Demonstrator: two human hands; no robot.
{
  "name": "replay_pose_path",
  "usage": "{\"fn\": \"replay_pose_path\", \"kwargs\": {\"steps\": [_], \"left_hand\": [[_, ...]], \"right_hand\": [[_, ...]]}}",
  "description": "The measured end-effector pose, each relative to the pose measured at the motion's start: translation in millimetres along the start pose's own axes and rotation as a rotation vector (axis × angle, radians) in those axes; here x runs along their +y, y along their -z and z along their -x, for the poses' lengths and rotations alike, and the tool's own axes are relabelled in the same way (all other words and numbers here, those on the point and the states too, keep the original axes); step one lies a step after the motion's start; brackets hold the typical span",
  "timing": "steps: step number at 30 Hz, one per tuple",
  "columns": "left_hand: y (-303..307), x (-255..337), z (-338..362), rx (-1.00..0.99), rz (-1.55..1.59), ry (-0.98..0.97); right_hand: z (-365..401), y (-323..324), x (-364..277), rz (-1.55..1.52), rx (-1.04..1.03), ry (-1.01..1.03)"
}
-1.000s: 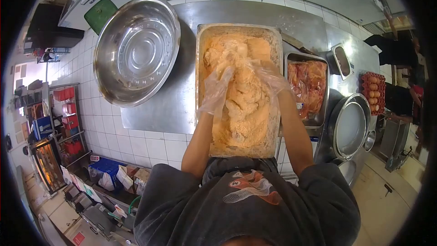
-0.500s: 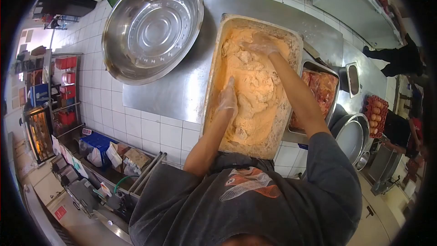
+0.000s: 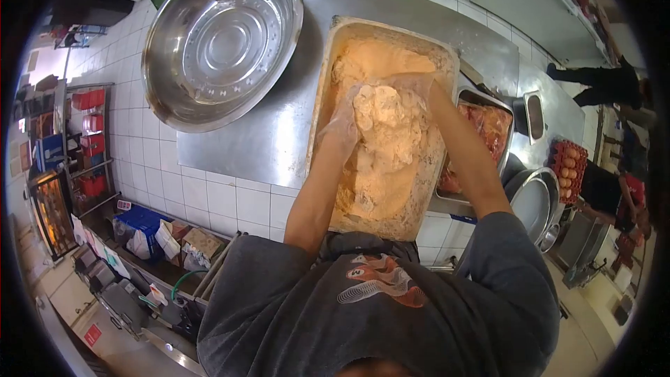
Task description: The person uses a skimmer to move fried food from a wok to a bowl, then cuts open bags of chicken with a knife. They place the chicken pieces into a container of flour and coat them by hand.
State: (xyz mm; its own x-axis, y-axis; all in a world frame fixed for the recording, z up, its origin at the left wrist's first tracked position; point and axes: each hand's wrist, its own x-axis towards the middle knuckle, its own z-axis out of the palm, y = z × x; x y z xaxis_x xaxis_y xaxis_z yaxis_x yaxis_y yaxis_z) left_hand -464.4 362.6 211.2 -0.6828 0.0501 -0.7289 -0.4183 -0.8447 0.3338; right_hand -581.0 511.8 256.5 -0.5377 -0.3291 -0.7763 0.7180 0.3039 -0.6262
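Note:
A deep metal tray (image 3: 322, 84) holds orange-tinted flour (image 3: 391, 56) and a heap of lumpy flour-coated pieces (image 3: 387, 115), probably meat. My left hand (image 3: 340, 122), in a clear plastic glove, cups the heap from the left. On the far right side of the heap, my gloved right hand (image 3: 417, 87) curls around more of the pieces. Both hands press the pieces between them, with the fingers partly buried or hidden by flour. Right of this tray, under my right forearm, stands a smaller tray of raw red meat (image 3: 481, 132).
A big steel basin (image 3: 223, 45) sits on the steel table (image 3: 258, 150) at the left. A knife (image 3: 474, 77) lies beyond the meat tray. Farther right are a narrow metal container (image 3: 534, 115), a round pan (image 3: 534, 202) and an egg tray (image 3: 569, 167). People stand at the far right.
My left hand has moved forward from the tray's left side, and my right hand has come back from the far end. The hands now gather the coated pieces between them.

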Motion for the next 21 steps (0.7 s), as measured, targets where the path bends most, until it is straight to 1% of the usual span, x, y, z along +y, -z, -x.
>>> {"fn": "replay_pose_path", "kwargs": {"steps": [1, 4, 7, 8, 9, 10, 11, 12, 13, 14, 15, 16, 17, 18, 20, 21], "left_hand": [[-2, 0, 5, 0.004, -0.027, 0.011], [-19, 6, 24, -0.044, 0.287, 0.06], [-31, 10, 59, 0.02, -0.046, 0.049], [-19, -1, 74, -0.066, -0.693, -0.303], [-6, -13, 89, 0.096, -1.319, -0.706], [15, -9, 80, 0.059, -1.048, -0.507], [28, -9, 79, 0.03, -0.774, -0.308], [23, -12, 91, 0.165, -0.862, -0.306], [12, -17, 112, 0.303, -0.949, -0.299], [8, -25, 128, 0.44, -1.035, -0.291], [16, -39, 134, 0.512, -1.123, -0.24], [32, -59, 137, 0.585, -1.207, -0.183], [49, -75, 136, 0.657, -1.286, -0.132], [69, -86, 130, 0.634, -1.39, -0.016], [104, -105, 121, 0.578, -1.589, 0.221], [101, -106, 126, 0.507, -1.509, 0.283]], "right_hand": [[10, 2, -1, -0.047, 0.016, -0.002], [42, 2, -9, -0.172, 0.078, -0.005], [73, 0, -1, -0.225, 0.126, 0.031], [83, 1, 7, -0.228, 0.139, 0.056], [70, 15, 32, -0.089, 0.101, 0.23], [58, 29, 58, 0.041, 0.082, 0.408], [50, 28, 84, 0.053, 0.118, 0.512], [42, 28, 109, 0.068, 0.157, 0.616], [49, 12, 126, -0.041, 0.265, 0.646], [58, 0, 142, -0.144, 0.366, 0.581], [73, -16, 152, -0.255, 0.467, 0.523], [109, -40, 145, -0.355, 0.553, 0.367], [128, -49, 153, -0.27, 0.603, 0.296], [146, -59, 160, -0.187, 0.647, 0.222], [153, -69, 202, 0.339, 0.646, 0.229], [147, -74, 229, 0.393, 0.654, 0.196]]}}
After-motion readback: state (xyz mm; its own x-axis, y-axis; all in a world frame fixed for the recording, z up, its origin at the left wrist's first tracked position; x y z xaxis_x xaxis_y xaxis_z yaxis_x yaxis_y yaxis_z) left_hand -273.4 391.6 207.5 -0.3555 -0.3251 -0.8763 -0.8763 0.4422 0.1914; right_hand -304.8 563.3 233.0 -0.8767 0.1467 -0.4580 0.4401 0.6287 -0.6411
